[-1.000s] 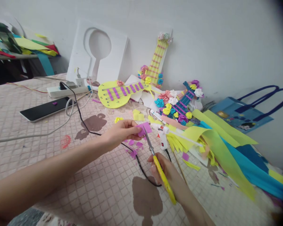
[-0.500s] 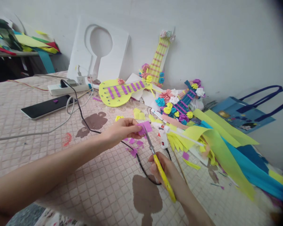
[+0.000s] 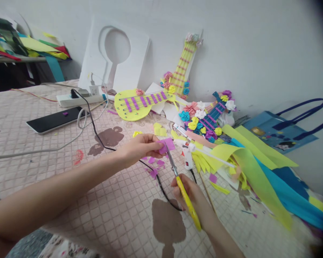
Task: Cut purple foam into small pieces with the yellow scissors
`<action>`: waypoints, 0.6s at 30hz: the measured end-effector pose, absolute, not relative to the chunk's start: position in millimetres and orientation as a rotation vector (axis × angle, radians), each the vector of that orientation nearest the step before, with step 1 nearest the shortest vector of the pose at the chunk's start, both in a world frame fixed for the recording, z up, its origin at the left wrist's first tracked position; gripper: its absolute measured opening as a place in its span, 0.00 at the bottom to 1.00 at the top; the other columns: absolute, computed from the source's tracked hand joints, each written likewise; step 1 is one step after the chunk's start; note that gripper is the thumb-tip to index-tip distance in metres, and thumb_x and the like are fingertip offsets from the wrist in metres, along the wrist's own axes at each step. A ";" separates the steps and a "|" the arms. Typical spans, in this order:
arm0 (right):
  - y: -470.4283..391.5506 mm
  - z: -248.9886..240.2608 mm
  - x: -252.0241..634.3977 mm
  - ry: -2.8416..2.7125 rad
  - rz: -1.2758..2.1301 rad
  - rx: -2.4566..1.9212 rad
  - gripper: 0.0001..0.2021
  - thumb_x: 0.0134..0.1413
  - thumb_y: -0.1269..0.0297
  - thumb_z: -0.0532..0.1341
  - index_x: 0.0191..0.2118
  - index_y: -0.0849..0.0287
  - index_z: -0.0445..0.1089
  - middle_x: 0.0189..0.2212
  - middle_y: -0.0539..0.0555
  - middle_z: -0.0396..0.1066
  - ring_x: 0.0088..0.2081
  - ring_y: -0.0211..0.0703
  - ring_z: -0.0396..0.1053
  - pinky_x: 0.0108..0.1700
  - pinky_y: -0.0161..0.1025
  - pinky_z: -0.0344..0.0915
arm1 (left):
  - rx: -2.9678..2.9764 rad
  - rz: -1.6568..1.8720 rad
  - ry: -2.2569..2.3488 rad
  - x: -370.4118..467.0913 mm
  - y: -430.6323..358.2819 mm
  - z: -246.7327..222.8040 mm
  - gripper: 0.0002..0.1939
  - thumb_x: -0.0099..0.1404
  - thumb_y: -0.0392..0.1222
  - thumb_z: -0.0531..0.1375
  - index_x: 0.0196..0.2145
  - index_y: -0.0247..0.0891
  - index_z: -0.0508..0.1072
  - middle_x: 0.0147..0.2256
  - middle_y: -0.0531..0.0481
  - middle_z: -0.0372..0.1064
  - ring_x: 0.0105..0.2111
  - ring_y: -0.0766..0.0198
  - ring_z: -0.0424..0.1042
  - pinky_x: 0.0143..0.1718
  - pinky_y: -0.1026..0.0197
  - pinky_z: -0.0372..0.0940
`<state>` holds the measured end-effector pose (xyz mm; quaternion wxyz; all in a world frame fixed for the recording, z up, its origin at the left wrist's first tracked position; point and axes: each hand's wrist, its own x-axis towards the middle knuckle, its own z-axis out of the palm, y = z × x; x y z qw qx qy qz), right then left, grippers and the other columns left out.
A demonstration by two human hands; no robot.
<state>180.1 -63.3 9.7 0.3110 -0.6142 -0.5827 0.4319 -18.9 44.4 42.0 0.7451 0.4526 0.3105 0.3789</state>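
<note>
Between thumb and fingers, my left hand (image 3: 144, 147) pinches a small piece of purple paper (image 3: 169, 144) above the table. My right hand (image 3: 187, 191) is wrapped round the yellow handles of a pair of scissors (image 3: 187, 199). The scissor blades point up and away from me, with their tips at the purple paper. Several purple scraps (image 3: 154, 172) lie on the cloth under my left hand. Just beyond the scissors rests a white glue gun (image 3: 187, 157) with a black cord.
A yellow paper guitar (image 3: 131, 107) and a blue flowered one (image 3: 214, 116) lie farther back. Yellow crepe paper (image 3: 263, 179) spreads at right beside a blue bag (image 3: 277, 130). At left are a phone (image 3: 56, 121), a power strip (image 3: 79, 99) and trailing cables.
The whole view has shifted slightly. My hands, the purple paper and the scissors hold nearly the same positions relative to each other.
</note>
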 end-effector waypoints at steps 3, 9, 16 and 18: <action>-63.9 8.3 181.8 -1.525 1.157 -1.616 0.12 0.50 0.54 0.61 0.28 0.55 0.60 0.17 0.42 0.53 0.17 0.34 0.53 0.18 0.32 0.52 | 0.981 0.828 0.680 -19.1 45.1 42.4 0.11 0.57 0.37 0.68 0.26 0.32 0.70 0.27 0.49 0.76 0.28 0.68 0.76 0.42 0.61 0.69; -64.5 12.4 180.8 -1.559 1.179 -1.594 0.17 0.49 0.47 0.62 0.26 0.54 0.59 0.17 0.43 0.52 0.18 0.34 0.51 0.17 0.33 0.51 | 0.990 0.824 0.655 -20.8 45.1 44.0 0.10 0.57 0.37 0.68 0.26 0.33 0.70 0.27 0.49 0.76 0.28 0.69 0.75 0.42 0.61 0.69; -66.9 16.8 180.2 -1.708 1.158 -1.531 0.18 0.55 0.44 0.57 0.31 0.55 0.60 0.20 0.44 0.52 0.20 0.35 0.52 0.20 0.33 0.54 | 0.972 0.781 0.650 -21.5 45.9 46.1 0.11 0.55 0.38 0.69 0.25 0.33 0.70 0.27 0.50 0.76 0.27 0.69 0.75 0.39 0.62 0.70; -68.3 20.2 180.9 -1.754 1.185 -1.525 0.19 0.56 0.42 0.54 0.33 0.56 0.60 0.21 0.45 0.52 0.20 0.35 0.53 0.21 0.33 0.57 | 0.973 0.773 0.634 -21.7 46.3 45.4 0.11 0.55 0.38 0.70 0.25 0.33 0.70 0.27 0.50 0.76 0.27 0.69 0.75 0.39 0.63 0.70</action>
